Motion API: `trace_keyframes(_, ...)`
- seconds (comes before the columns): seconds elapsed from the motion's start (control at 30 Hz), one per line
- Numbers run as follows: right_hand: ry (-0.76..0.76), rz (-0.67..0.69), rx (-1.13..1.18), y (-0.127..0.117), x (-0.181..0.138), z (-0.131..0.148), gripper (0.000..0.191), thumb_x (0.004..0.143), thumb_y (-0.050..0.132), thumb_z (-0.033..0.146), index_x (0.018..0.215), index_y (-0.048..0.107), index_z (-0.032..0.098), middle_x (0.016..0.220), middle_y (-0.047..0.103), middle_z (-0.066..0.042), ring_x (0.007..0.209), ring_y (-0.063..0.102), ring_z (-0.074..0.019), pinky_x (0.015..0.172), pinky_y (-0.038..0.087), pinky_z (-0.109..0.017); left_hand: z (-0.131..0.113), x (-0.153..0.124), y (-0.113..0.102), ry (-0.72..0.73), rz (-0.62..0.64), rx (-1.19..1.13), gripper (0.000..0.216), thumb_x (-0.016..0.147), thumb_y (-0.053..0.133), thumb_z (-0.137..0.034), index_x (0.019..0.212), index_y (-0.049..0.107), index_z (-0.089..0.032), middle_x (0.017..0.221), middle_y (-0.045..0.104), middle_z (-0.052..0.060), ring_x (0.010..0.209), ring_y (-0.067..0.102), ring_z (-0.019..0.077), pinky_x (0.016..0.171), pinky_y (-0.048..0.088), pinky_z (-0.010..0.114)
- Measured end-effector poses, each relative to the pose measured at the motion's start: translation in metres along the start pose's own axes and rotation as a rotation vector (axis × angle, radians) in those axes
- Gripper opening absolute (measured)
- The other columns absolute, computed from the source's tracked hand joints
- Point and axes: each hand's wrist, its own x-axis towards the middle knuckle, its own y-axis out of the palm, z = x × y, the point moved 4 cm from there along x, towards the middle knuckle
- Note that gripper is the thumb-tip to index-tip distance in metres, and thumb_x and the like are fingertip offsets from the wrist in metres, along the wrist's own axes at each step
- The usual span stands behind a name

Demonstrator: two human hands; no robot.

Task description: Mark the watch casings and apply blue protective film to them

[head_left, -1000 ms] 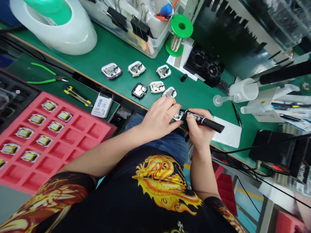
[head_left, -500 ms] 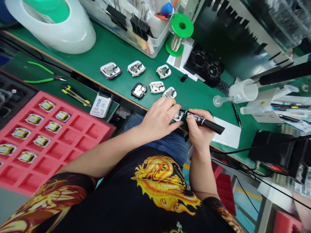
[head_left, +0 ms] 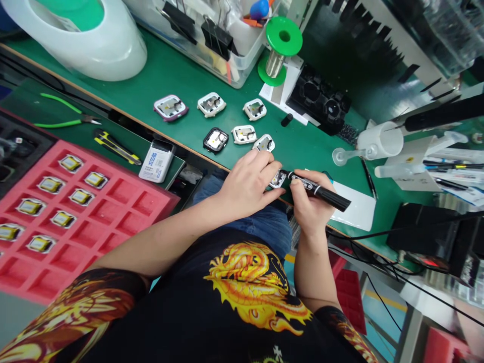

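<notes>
My left hand (head_left: 250, 182) is closed on a small watch case (head_left: 279, 179) with a pale rim, its thumb below and fingers above. In my right hand (head_left: 310, 207) is a black marker pen (head_left: 320, 191), tilted, its tip at the right edge of that case. Whether the tip touches cannot be made out. Just beyond my left fingers lies another white watch case (head_left: 264, 143). Around it on the green bench are a white case (head_left: 244, 134), a black case (head_left: 216, 140), a purple-rimmed case (head_left: 171, 108) and further white ones. A black pen cap (head_left: 287, 120) lies near.
A pink foam tray (head_left: 124, 186) with several yellow parts is at left, beside a box cutter (head_left: 117, 146) and green-handled nippers (head_left: 71, 111). A solder spool (head_left: 278, 63), clear bin (head_left: 212, 55) and black fixture (head_left: 319, 101) stand behind. White sheet (head_left: 355, 206) lies right.
Almost nothing differs. Both hands keep their hold on the watch case and the marker, and the view has shifted very slightly.
</notes>
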Motion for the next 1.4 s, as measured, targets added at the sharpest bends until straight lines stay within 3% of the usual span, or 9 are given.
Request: trace_keyframes(1.4,-0.037,0.002,-0.075,0.0006,-0.0017,0.0044,0.014,0.098,0.078,0.037,0.106,0.083,0.027,0.100,0.080,-0.004,0.091,0.077,-0.0230,0.085,0.064,-0.042,0.0006,-0.0005,-0.0001,-0.005,0.011,-0.022,0.036,0.104,0.071,-0.040,0.130,0.069,-0.014,0.126,0.067,0.015,0.120,0.060,0.0339,0.106,0.053,0.049)
